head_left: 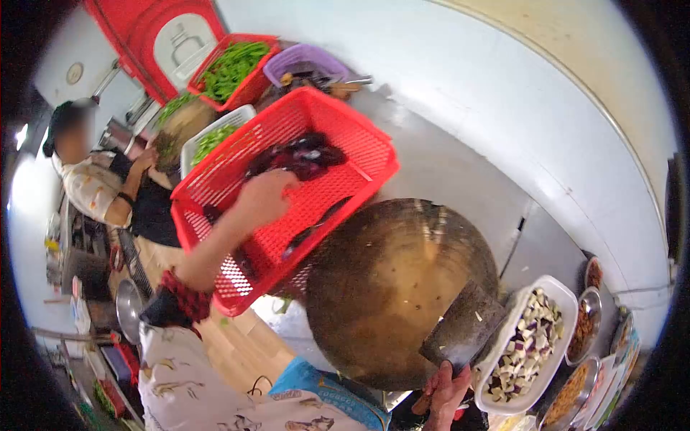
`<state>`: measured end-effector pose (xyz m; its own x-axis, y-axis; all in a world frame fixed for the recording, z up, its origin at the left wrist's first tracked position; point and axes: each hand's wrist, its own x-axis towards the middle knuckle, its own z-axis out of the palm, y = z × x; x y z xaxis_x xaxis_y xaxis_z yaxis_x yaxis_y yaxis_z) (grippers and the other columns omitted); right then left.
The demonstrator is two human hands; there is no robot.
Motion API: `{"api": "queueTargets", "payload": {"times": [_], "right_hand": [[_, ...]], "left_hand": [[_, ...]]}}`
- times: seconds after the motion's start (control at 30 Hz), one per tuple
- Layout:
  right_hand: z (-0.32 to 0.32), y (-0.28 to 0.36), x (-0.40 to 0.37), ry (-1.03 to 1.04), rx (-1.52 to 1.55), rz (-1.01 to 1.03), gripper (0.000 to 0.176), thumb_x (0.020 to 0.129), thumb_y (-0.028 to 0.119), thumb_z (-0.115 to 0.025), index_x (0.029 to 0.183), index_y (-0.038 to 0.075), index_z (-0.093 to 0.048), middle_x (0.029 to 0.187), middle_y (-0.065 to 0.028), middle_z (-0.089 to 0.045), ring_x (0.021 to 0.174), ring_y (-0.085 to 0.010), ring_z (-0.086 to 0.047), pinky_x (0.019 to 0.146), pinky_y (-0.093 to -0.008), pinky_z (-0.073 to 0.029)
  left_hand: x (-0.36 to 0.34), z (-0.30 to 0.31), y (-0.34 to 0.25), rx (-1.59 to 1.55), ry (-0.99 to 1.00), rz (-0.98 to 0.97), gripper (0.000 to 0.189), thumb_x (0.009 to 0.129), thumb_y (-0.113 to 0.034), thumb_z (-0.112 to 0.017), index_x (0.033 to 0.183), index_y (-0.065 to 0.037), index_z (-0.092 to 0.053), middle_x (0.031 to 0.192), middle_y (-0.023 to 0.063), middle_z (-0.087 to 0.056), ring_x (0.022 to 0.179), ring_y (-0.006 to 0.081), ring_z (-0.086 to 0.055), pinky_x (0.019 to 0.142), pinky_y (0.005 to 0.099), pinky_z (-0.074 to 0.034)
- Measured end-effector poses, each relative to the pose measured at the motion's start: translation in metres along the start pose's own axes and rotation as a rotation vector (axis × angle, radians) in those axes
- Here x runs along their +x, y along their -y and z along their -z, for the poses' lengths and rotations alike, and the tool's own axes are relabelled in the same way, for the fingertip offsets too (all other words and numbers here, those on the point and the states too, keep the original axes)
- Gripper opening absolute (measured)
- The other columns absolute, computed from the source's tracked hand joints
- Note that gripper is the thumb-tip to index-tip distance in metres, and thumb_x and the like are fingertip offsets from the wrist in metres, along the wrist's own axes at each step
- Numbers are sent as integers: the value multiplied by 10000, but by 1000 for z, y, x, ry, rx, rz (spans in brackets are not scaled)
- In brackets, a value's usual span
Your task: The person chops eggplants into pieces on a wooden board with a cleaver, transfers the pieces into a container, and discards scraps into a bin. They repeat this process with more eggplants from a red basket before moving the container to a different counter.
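My left hand (267, 200) is over the red plastic basket (359, 136), its fingers partly showing, loosely bent and slightly blurred. Nothing shows in its grasp. Dark purple eggplants (305, 154) lie in the basket just past the fingers, and a thinner one (316, 230) rests nearer its right side. My right hand (449, 395) grips the handle of a cleaver (463, 327), whose broad dark blade lies over the edge of a round wooden chopping board (392, 280). Right of the board, a white tray (571, 294) holds diced eggplant (528, 345).
Green vegetables fill another red basket (233, 68) and a white tray (215, 140) at the back. A purple basket (305, 61) stands beside them. Metal bowls of chopped food (586, 327) line the right side. Another person (108, 172) works at a second board (183, 133).
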<state>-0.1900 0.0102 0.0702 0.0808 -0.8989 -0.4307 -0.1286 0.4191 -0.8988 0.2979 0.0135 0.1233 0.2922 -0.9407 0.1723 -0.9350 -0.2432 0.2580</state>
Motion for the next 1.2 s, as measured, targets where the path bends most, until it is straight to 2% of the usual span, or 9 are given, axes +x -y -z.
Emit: {"api": "queueTargets", "payload": {"times": [0.13,0.33,0.5,0.57,0.73,0.87,0.9,0.97,1.2], "right_hand": [[-37,9,-13,85,0,-42,233,908,143,-538,1082,25,-436,531,-6,-396,363,-100,-373,323,-264,-338],[-55,-4,-10,3,-37,-142,204,905,109,-510,1082,40,-436,529,-5,-382,361,-106,-373,318,-274,-355],[-74,-2,-4,-6,-15,-119,205,895,79,-490,1085,29,-431,514,-7,-371,349,-110,-370,308,-277,-352],[-74,-2,1,-12,-38,-107,217,891,73,-490,1095,24,-435,515,-11,-382,348,-111,-372,309,-278,-350],[-66,-4,6,-45,-374,84,358,905,143,-556,1176,-89,-530,679,-124,-611,534,-221,-578,475,-371,-448],[-57,-30,16,-130,-345,44,377,905,149,-564,1176,-94,-467,519,-65,-501,381,-152,-462,353,-314,-333],[-58,-33,17,-143,-409,123,367,910,151,-559,1165,-91,-454,502,-62,-490,367,-152,-450,344,-308,-325],[-56,-41,21,-120,-373,137,336,912,148,-557,1135,-83,-457,496,-57,-477,365,-150,-445,345,-309,-326],[-63,-51,30,-138,-418,-82,193,925,158,-545,908,-31,-508,487,-43,-459,361,-151,-429,350,-319,-320]], "left_hand": [[-61,-5,153,318,1211,155,402,699,-203,-646,1093,-121,-634,1037,175,-625,893,370,-623,778,462,-515],[-124,-15,134,476,722,-41,688,638,-290,-771,1274,-197,-525,1290,96,-478,1125,328,-513,900,432,-457],[-104,-41,138,393,766,-441,563,644,-319,-762,1157,-150,-604,1179,104,-562,1095,270,-546,898,417,-463],[-81,-46,137,293,943,-303,483,672,-304,-736,1093,-99,-617,1059,128,-628,972,293,-612,850,410,-492],[-2,-8,123,-379,699,265,460,706,-293,-699,1094,-70,-594,969,163,-662,917,326,-636,835,401,-503],[38,-66,175,-27,864,-125,453,698,-245,-692,1098,-65,-581,1034,165,-634,988,322,-613,853,412,-501],[47,-68,170,-26,860,-129,453,698,-245,-692,1098,-65,-581,1034,165,-634,988,322,-613,853,412,-501],[63,-73,160,127,307,-96,408,694,-206,-697,1058,-88,-556,1090,162,-574,975,373,-564,828,454,-480],[76,-101,146,257,360,92,685,658,-279,-762,1241,-62,-474,1165,174,-556,1100,320,-557,916,443,-460]]}}
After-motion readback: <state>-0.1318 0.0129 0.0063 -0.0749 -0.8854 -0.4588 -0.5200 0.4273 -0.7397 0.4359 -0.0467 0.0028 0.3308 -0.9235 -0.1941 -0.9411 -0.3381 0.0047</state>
